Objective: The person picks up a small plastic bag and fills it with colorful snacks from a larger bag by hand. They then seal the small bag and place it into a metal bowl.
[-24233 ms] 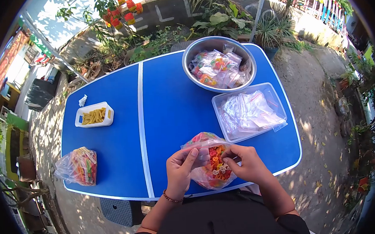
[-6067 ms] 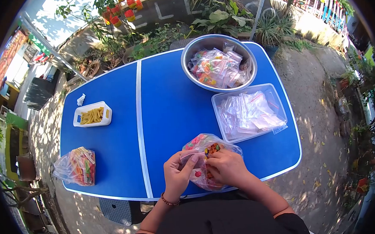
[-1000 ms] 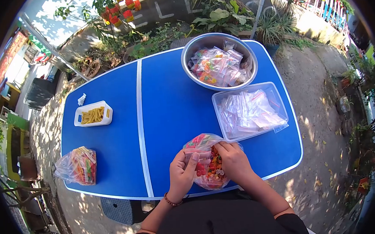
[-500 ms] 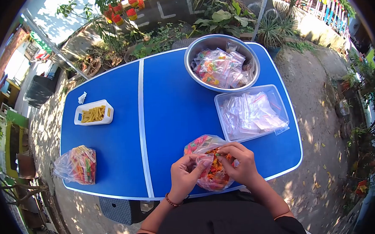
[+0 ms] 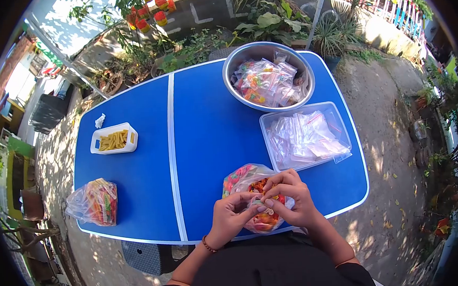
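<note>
My left hand [image 5: 235, 215] is closed, thumb and fingers pinching a small clear plastic bag [image 5: 258, 202]. The fingertips of my right hand [image 5: 293, 200] are pinched together at the same small bag, touching its edge close to my left thumb. What lies inside the small bag is mostly hidden by my fingers. Directly beneath both hands stands a large open plastic bag [image 5: 247, 174] on the table's near edge. Small red, orange and yellow pieces [image 5: 257, 186] fill it.
A metal bowl [image 5: 228, 83] of filled small bags sits at the far right. In front of it is a clear plastic tub [image 5: 266, 141] with flat clear bags. On the left are a white basket [image 5: 131, 146] of yellowish sticks, a crumpled white scrap [image 5: 100, 121] and another filled plastic bag [image 5: 105, 204].
My right hand has moved slightly down and left from over the large bag's pieces, so its fingertips now meet my left hand's at the small bag. The view has shifted slightly.
</note>
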Demonstrator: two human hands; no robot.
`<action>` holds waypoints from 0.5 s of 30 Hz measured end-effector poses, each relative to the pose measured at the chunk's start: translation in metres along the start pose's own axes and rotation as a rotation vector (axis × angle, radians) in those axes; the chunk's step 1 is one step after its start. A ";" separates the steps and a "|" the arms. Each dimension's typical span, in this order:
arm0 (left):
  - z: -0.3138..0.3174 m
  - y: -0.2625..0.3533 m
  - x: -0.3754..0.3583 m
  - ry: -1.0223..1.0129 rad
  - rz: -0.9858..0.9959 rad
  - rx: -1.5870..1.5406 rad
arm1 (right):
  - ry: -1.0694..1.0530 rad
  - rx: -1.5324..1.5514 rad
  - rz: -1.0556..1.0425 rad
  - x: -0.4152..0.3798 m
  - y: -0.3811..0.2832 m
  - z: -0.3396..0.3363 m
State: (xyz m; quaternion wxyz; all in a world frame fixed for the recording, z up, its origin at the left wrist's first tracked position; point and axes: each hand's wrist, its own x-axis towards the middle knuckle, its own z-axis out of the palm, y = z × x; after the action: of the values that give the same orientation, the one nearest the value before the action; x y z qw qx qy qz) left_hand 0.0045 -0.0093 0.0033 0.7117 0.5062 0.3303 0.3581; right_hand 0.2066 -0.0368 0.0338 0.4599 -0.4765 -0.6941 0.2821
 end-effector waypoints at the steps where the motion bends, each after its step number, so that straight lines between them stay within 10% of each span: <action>1: 0.000 0.002 0.000 -0.008 -0.009 0.032 | -0.011 -0.036 -0.022 0.001 -0.003 -0.001; 8: -0.001 0.005 0.004 0.111 0.094 0.037 | 0.077 0.130 0.375 -0.009 0.009 0.011; 15: -0.003 0.003 0.005 0.132 0.100 0.052 | -0.146 -0.448 0.109 -0.016 0.027 0.031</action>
State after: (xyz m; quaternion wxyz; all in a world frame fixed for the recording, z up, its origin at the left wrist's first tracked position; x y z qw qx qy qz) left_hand 0.0042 -0.0032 0.0052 0.6561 0.5156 0.3602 0.4171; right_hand 0.1915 -0.0396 -0.0071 0.2755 -0.5816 -0.7441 0.1791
